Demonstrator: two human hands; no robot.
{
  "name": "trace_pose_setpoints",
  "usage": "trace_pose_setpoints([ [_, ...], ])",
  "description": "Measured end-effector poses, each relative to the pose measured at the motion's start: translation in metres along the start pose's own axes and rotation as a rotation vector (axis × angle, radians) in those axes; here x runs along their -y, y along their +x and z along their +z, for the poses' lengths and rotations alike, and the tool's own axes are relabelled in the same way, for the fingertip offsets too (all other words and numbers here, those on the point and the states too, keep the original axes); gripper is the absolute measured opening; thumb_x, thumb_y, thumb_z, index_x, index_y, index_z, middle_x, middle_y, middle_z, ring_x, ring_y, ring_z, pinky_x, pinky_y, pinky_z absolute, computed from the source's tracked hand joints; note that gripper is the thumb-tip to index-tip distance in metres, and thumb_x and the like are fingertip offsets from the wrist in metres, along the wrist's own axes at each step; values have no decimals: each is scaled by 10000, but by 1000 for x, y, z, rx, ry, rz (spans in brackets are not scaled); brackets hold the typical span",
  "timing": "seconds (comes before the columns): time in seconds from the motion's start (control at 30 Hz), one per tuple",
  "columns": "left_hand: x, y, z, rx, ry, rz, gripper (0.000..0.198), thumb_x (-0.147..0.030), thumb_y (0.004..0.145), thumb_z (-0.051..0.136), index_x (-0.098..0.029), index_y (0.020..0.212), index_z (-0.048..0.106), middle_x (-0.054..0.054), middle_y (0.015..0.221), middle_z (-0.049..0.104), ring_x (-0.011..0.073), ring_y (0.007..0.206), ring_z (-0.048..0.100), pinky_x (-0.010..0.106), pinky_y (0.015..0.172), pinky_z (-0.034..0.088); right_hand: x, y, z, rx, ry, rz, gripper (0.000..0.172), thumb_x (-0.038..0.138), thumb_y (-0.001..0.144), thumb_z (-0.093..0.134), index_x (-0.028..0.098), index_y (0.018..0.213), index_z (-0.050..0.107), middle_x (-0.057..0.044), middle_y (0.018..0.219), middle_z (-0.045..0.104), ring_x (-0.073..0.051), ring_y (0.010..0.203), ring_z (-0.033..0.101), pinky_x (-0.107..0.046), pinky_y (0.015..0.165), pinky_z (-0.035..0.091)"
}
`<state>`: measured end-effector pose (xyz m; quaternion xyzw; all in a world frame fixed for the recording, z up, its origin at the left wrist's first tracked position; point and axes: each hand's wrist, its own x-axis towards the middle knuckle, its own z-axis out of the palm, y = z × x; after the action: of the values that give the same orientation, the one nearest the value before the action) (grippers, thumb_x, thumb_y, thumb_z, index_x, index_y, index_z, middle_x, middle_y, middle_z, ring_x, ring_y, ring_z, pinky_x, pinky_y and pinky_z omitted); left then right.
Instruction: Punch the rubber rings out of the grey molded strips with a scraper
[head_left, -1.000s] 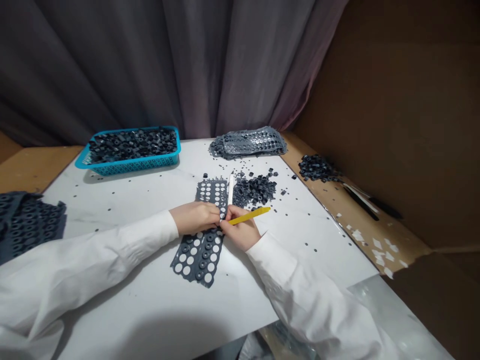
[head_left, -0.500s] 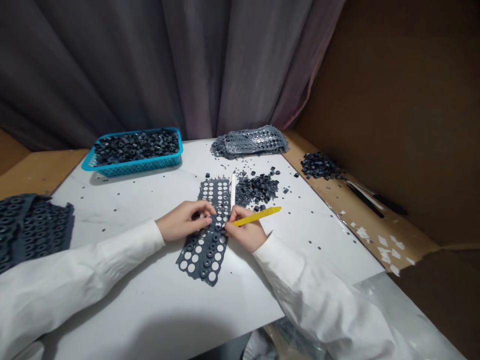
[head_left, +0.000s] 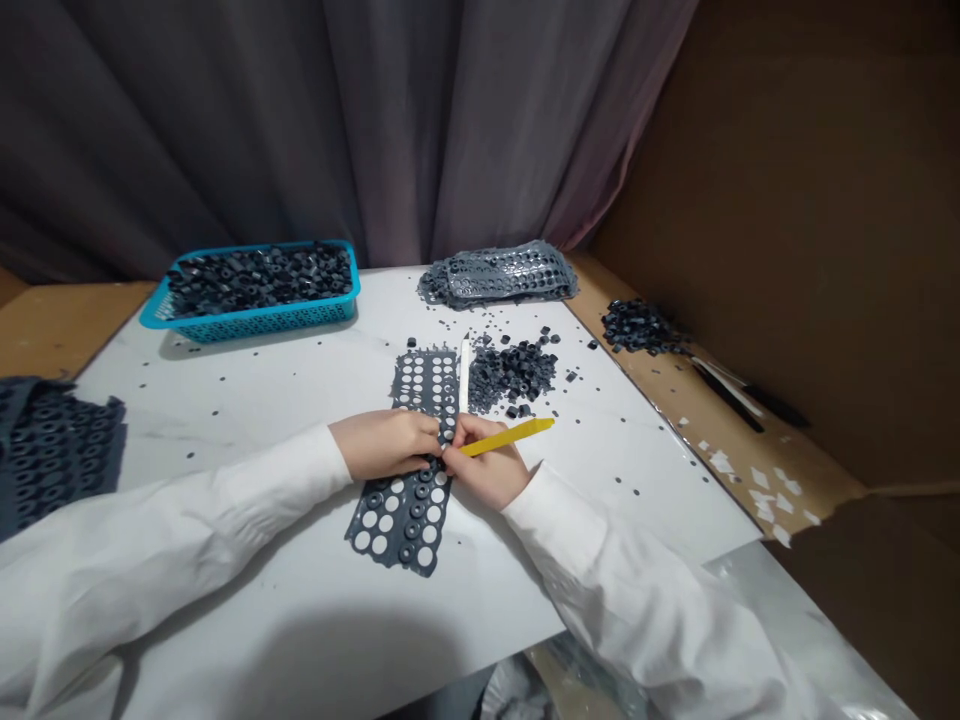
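A dark grey rubber sheet with rows of round holes lies lengthwise on the white board before me; ring-shaped parts still sit in some of its rows. My right hand is closed round a yellow pen-shaped tool, whose lower end is hidden by the fingers at the sheet's right edge. My left hand rests across the sheet's middle, fingers bent together close to the right fingertips. Whether it pinches a part or the sheet is hidden. A white pen-like tool lies just beyond the right hand.
Loose black pieces form a pile right of the sheet. A blue basket full of black pieces stands back left. Stacked perforated sheets lie at the back, unpunched-looking sheets at far left. Another pile, knives and white scraps are at right.
My left hand has shifted right along the sheet, closer to my right hand, and its fingers have closed in. My right hand stays at the sheet's right edge with the yellow tool.
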<state>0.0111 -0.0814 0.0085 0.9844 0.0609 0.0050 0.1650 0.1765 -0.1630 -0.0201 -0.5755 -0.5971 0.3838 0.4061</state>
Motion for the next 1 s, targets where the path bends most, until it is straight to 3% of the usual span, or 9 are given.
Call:
trace_pose_setpoints([
  [0.13,-3,-3,10,-57,179,46,250,-140,890,394,-163,719,575,58,746,584,168,689,523,271,620,433,1,0,0,-1,-26,-26,174,122,636,517,201,547,391,50,464,444,-102,469,403,-209,463,280],
  [0.27,-3,-9,19,-185,90,80,259,-126,904,355,-153,772,576,72,753,595,160,696,529,270,644,442,0,0,1,0,-31,-48,186,130,624,523,204,540,374,53,469,420,-99,460,379,-216,452,273],
  [0.33,-2,-13,14,-324,-49,-37,210,-165,908,379,-151,854,582,68,810,611,151,747,550,263,681,448,0,0,1,3,-17,-24,191,134,619,528,206,541,369,54,473,417,-100,464,382,-215,450,275],
  [0.47,0,-22,-9,-625,-508,-479,175,-276,871,466,-147,868,583,41,809,615,129,692,537,254,633,435,-2,1,1,6,33,19,190,132,610,545,202,544,381,51,493,450,-96,468,400,-210,453,295],
  [0.63,-8,-26,-11,-492,-1342,-728,175,-192,728,506,-125,883,551,43,749,588,78,507,447,213,461,341,-2,-5,0,8,130,30,175,129,606,553,197,550,402,52,496,472,-91,464,418,-200,449,311],
  [0.73,-19,-23,-1,-359,-1553,-736,207,-145,646,497,-130,850,529,34,730,563,89,525,479,215,467,360,-2,-12,1,20,110,24,192,120,604,549,198,537,387,53,477,458,-88,457,407,-198,445,300],
  [0.8,-24,-20,3,-264,-1498,-718,92,-186,683,506,-138,761,498,16,682,540,96,527,485,222,480,375,-2,-14,2,26,77,23,195,117,607,549,196,535,387,53,466,458,-88,454,410,-197,447,297],
  [0.87,-26,-17,5,-200,-1306,-684,132,-265,764,502,-157,710,450,-11,613,508,99,505,466,224,477,370,-1,-16,3,35,61,26,187,118,616,548,195,542,395,50,466,470,-91,458,428,-196,452,303],
  [1.0,-23,-14,6,-208,-716,-500,144,-273,875,408,-181,960,479,-27,654,544,122,566,489,243,561,392,0,-15,4,36,57,36,168,115,622,541,193,552,411,45,472,489,-98,469,455,-198,466,317],
])
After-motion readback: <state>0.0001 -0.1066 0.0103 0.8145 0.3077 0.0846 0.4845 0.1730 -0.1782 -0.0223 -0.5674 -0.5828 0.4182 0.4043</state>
